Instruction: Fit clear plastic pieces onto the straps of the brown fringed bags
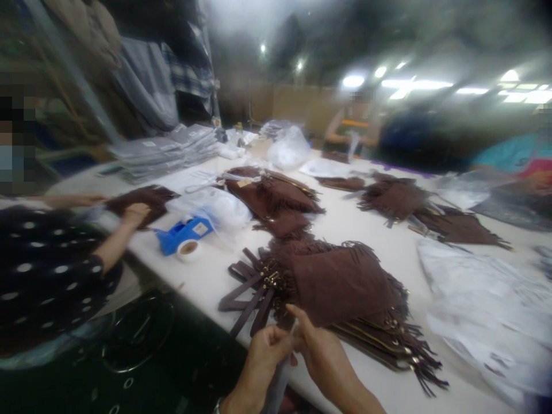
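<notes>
My left hand [264, 352] and my right hand [318, 345] meet at the near edge of the white table [371, 230], fingers pinched together around a thin pale strip whose identity I cannot make out. Just beyond them lies a stack of brown suede fringed bags [340, 282] with gold hardware and dark straps [248, 293] fanned out to the left. The picture is blurred by motion.
More brown fringed bags [276, 198] [401, 198] lie farther along the table. A blue tape dispenser [183, 234] sits at the left, clear plastic bags [487, 313] at the right, folded grey stacks [168, 150] at the back left. A person in a dotted dark top [47, 270] works at the left; others sit at the far side.
</notes>
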`<action>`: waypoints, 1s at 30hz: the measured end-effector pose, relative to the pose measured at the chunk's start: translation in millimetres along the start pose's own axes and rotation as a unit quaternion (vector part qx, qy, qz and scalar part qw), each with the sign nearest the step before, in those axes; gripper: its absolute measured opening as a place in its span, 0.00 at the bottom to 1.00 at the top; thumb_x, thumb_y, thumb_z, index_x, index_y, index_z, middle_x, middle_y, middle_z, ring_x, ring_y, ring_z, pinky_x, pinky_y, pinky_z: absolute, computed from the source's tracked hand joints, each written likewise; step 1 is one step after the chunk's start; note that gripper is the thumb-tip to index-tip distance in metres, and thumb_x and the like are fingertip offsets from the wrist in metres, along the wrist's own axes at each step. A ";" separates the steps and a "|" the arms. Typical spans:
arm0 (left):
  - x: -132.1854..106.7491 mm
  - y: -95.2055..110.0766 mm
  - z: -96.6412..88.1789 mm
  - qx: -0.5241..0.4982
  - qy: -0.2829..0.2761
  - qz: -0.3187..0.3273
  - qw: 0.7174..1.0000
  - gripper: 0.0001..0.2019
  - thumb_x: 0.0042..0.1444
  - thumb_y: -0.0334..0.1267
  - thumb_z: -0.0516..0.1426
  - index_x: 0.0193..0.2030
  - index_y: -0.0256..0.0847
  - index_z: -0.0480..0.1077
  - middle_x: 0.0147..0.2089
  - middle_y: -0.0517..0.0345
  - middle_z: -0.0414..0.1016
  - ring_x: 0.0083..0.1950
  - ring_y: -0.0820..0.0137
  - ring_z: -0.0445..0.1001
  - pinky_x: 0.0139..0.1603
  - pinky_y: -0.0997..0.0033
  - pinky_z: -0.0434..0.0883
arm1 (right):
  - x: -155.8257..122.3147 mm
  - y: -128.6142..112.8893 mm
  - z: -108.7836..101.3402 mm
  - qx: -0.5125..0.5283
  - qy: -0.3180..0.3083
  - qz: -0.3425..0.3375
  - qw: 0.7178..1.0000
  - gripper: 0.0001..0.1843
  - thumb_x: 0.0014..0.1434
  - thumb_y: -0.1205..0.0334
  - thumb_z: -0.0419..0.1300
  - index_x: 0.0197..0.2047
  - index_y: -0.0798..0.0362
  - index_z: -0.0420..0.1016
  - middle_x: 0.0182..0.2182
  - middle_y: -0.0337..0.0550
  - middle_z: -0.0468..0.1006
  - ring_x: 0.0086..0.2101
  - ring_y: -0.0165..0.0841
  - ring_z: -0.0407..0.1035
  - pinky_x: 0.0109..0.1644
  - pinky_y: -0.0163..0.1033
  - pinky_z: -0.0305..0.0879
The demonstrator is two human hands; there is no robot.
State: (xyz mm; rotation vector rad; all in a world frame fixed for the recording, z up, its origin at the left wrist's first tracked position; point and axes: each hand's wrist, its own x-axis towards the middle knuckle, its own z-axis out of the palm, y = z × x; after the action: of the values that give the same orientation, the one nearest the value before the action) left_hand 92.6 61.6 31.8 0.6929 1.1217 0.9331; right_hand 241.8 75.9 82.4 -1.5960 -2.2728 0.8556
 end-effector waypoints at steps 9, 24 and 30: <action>-2.7 -4.8 4.1 0.021 0.054 0.020 0.998 0.20 0.51 0.54 0.61 0.29 0.35 0.71 0.23 0.54 0.75 0.23 0.72 0.67 0.26 0.74 0.59 | -10.8 7.9 30.7 0.242 0.087 0.089 0.962 0.24 0.61 0.63 0.50 0.61 0.50 0.58 0.23 0.33 0.76 0.20 0.31 0.69 0.26 0.33 0.63; -8.4 -2.3 4.1 -0.011 0.087 -0.011 0.996 0.15 0.47 0.46 0.64 0.32 0.34 0.74 0.26 0.55 0.75 0.26 0.72 0.69 0.28 0.75 0.63 | -3.4 23.5 25.9 0.270 0.048 0.011 0.962 0.10 0.59 0.67 0.51 0.43 0.47 0.68 0.23 0.32 0.76 0.22 0.28 0.71 0.29 0.29 0.63; -6.5 -2.7 5.9 -0.054 0.098 -0.047 0.993 0.12 0.47 0.40 0.64 0.34 0.32 0.75 0.27 0.51 0.77 0.27 0.68 0.74 0.30 0.73 0.67 | -2.1 26.1 27.8 0.290 0.047 0.001 0.956 0.08 0.60 0.66 0.51 0.42 0.47 0.66 0.22 0.31 0.75 0.22 0.29 0.70 0.29 0.29 0.63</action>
State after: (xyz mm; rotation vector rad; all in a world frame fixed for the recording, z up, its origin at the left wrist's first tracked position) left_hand 98.0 54.5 34.1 0.4628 1.2558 0.9895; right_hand 249.0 71.0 45.2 -1.3267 -1.7251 1.2678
